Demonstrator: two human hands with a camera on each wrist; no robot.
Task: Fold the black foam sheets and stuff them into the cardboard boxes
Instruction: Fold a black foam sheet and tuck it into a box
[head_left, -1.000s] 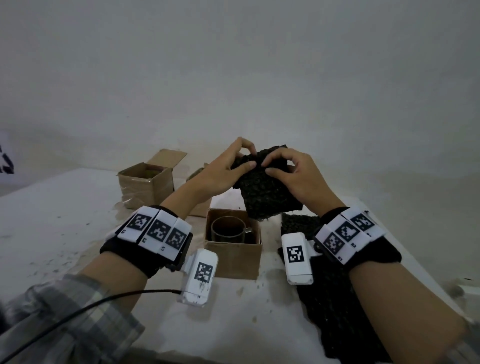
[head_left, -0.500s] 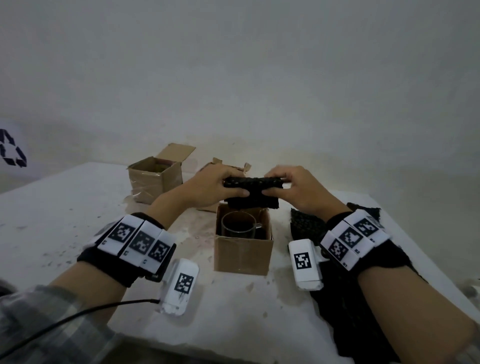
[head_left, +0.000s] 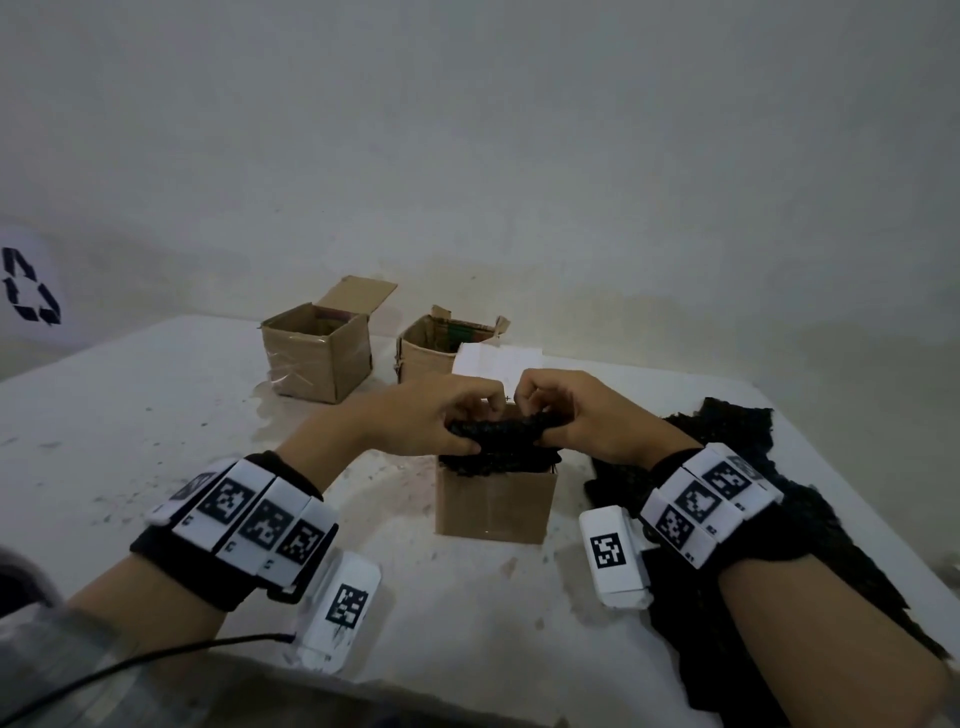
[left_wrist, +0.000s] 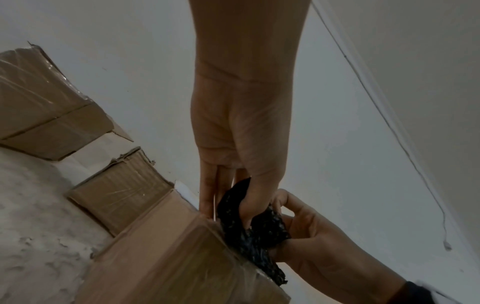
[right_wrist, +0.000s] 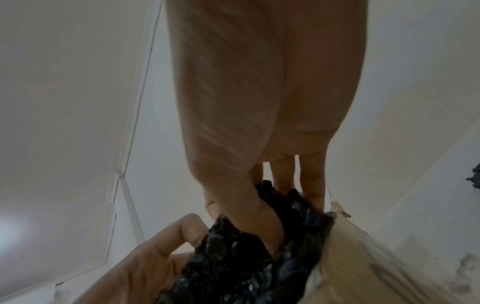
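Folded black foam sheet (head_left: 496, 441) sits bunched at the mouth of the nearest cardboard box (head_left: 493, 506), part of it already below the rim and part humped above it. The left hand (head_left: 431, 421) grips the foam's left end, thumb under the near edge and fingers curled over the top; the left wrist view shows that thumb (left_wrist: 255, 197) pressed down into the fold, with the fingers (left_wrist: 207, 191) running along the foam's far side by the box wall. The right hand (head_left: 592, 421) pinches the right end the same way, its thumb (right_wrist: 259, 218) sunk into the foam and fingers (right_wrist: 313, 185) behind it. Whether the fingertips reach inside the box is hard to tell, since the foam hides them. Beyond the nearest box, two more open cardboard boxes (head_left: 319, 356) stand on the white table (head_left: 130, 415). To that box's right lies a pile of black foam sheets (head_left: 737, 431), partly under the right forearm.
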